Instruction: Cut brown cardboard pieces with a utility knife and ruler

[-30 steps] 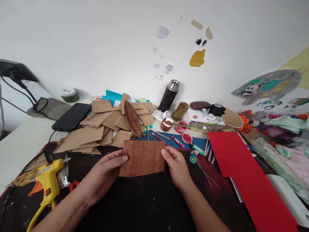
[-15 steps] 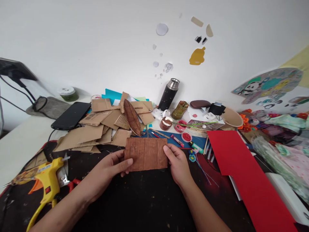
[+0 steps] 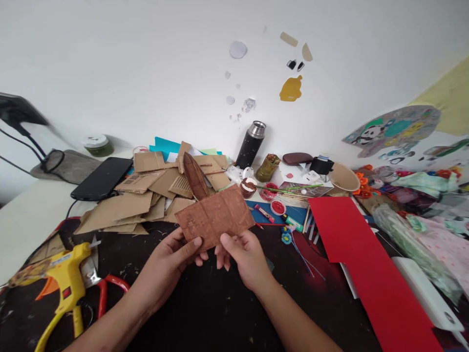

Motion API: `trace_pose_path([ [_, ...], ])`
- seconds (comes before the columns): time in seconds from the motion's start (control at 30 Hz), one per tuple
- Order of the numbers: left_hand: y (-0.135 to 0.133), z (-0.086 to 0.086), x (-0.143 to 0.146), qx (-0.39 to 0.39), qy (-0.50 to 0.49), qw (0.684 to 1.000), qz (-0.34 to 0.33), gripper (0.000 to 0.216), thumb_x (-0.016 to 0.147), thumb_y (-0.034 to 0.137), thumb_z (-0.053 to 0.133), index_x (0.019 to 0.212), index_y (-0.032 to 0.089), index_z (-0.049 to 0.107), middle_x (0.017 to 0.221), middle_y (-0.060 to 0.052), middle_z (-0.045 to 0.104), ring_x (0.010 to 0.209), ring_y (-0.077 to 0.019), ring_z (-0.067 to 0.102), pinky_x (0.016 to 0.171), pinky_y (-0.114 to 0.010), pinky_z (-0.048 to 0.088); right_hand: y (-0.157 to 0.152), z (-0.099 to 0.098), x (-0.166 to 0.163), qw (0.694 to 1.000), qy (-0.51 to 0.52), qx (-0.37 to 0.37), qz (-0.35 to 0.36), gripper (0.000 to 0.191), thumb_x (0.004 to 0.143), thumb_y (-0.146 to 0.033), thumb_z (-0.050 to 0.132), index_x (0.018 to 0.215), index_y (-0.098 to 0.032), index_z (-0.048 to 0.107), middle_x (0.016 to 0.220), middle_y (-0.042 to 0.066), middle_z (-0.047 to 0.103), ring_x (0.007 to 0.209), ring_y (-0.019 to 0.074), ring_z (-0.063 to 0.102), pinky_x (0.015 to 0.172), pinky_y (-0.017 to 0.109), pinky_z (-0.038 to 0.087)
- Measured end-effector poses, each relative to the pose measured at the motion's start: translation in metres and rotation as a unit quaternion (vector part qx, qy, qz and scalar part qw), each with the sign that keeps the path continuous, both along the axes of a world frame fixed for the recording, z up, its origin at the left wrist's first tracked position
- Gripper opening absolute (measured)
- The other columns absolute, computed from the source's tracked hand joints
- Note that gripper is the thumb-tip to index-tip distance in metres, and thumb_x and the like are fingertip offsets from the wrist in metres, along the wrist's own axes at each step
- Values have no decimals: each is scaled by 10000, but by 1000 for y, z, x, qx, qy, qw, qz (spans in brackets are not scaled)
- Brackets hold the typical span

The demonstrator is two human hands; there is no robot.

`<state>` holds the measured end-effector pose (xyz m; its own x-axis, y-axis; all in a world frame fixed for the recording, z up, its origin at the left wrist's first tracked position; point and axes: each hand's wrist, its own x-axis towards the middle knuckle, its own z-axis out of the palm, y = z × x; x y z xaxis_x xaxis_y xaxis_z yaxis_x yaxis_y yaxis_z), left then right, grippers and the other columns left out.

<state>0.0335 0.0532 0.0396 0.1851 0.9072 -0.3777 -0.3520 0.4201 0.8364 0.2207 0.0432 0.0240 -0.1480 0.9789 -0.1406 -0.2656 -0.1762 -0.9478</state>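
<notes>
A brown-painted cardboard piece (image 3: 216, 215), roughly rectangular with crease lines, is held up over the dark table, tilted so its right end is higher. My left hand (image 3: 179, 256) grips its lower left part, thumb on the front face and fingers behind. Along the lower right edge, my right hand (image 3: 244, 256) pinches it between thumb and fingers. Just behind the piece, a brown boat-shaped cardboard form (image 3: 195, 177) leans on the scrap pile, its lower end partly hidden by the piece.
Cardboard scraps (image 3: 120, 208) are heaped at the left back. A yellow glue gun (image 3: 69, 278) and red-handled scissors (image 3: 102, 288) lie at left. Behind stand a black flask (image 3: 250, 146), a brown paint pot (image 3: 248, 187) and a red paint pot (image 3: 278, 208). Red card (image 3: 366, 259) covers the right side.
The brown cardboard piece has turned, its right end rising. My right hand has slid from its right edge to the lower edge, nearer my left hand. The view has shifted slightly.
</notes>
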Motion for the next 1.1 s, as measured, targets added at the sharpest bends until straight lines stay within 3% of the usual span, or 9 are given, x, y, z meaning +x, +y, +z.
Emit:
trace_pose_path([
  [0.17,-3,-4,-1,-22,-3,1000,-12,498,602,568,1040,858,197,830,840,-54,761,716,-161,613,629,-281,507,2,8,-5,999,-33,-11,-6,634,860,-797,799,767,-204,598,571,-19,634,430,113,584,414,217,388],
  [0.37,-3,-5,2,-20,4,1000,11,501,599,566,1041,852,191,825,738,-2,679,617,-103,457,540,-248,374,-3,3,-13,1000,-19,-15,-8,625,857,-807,792,892,-233,547,579,-59,633,428,117,592,414,210,389],
  [0.5,-4,-3,3,-31,-4,999,18,526,578,577,1044,843,195,798,728,6,669,616,-115,483,562,-267,420,-8,-2,-22,999,-26,-17,26,610,882,-800,765,909,-234,541,623,-69,635,426,103,576,401,204,379],
  [0.7,-6,3,0,-46,-16,999,-2,531,560,541,1060,847,181,796,769,-12,678,657,-128,511,581,-278,438,-11,0,-16,996,-56,-18,60,510,960,-716,715,948,-227,574,523,-86,591,387,106,525,398,208,373],
  [0.9,-6,4,-1,-76,-34,996,-10,465,569,443,1060,831,177,783,725,14,624,629,-107,455,557,-258,394,-11,3,-11,995,-56,-22,75,503,939,-717,727,975,-238,580,464,-138,485,356,118,511,377,204,353],
  [1.1,-7,4,-2,-118,-55,992,-3,501,480,402,1086,806,182,776,732,29,619,621,-88,447,566,-248,417,-10,2,-9,995,-47,-16,84,503,940,-714,729,956,-237,570,464,-144,464,348,111,503,375,201,348],
])
